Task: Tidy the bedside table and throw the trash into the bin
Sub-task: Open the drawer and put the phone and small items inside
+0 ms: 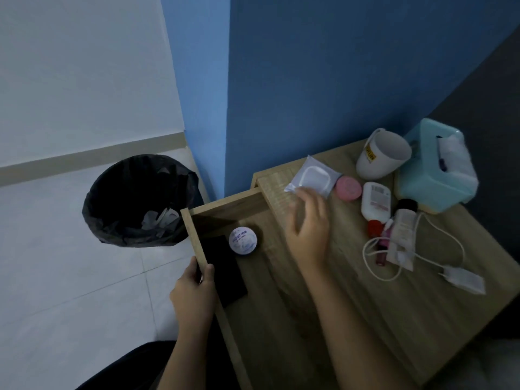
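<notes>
The wooden bedside table has its drawer pulled out. My left hand grips the drawer's front edge. Inside the drawer lie a round white cream jar and a flat black object. My right hand hovers open over the tabletop, fingertips at the near corner of a white wet-wipe pack. Whether they touch it is unclear. A black-lined bin with crumpled paper inside stands on the floor to the left.
On the tabletop sit a pink round tin, a white mug, a white bottle with a red cap, a tube, a teal tissue box and a white charger with cable. Blue wall behind.
</notes>
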